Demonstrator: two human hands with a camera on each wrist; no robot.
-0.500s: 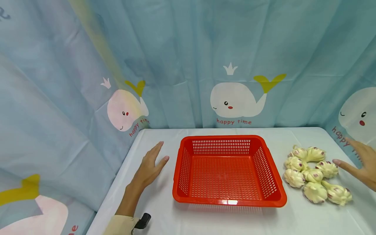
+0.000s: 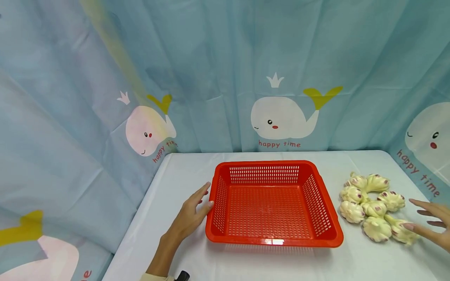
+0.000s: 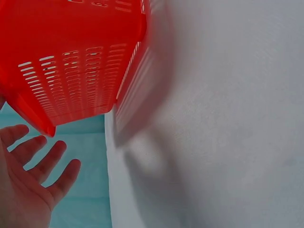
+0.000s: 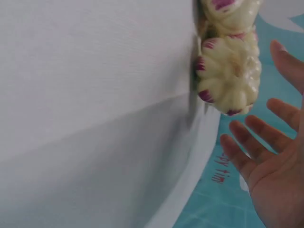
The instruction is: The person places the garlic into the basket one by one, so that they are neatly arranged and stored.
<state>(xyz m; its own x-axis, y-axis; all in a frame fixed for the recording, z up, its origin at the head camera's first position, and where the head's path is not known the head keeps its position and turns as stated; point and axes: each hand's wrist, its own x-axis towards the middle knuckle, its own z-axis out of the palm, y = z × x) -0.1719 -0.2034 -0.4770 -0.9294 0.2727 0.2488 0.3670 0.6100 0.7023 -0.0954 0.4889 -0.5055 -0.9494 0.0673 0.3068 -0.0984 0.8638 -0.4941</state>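
Observation:
A red plastic basket [image 2: 267, 212] with slotted sides stands on the white table, nothing in it. At its left rim is my left hand [image 2: 190, 214], fingers extended, the thumb tip right at the rim. The left wrist view shows that hand [image 3: 33, 175] with fingers spread below the basket's side [image 3: 76, 71]. Several garlic bulbs [image 2: 375, 209] with purple marks lie in a cluster right of the basket. My right hand [image 2: 436, 222] reaches in from the right edge, its thumb overlapping the nearest bulb. Its spread fingers hold nothing beside a garlic bulb [image 4: 232, 71] in the right wrist view.
A white cloth covers the table [image 2: 267, 265]. Blue curtains [image 2: 218, 70] printed with whales hang close behind the table and along both sides. A strip of table separates the basket from the garlic.
My left hand has moved right, up to the basket's left rim. My right hand has come lower, its thumb now over the nearest garlic bulb. Basket and garlic stay in place.

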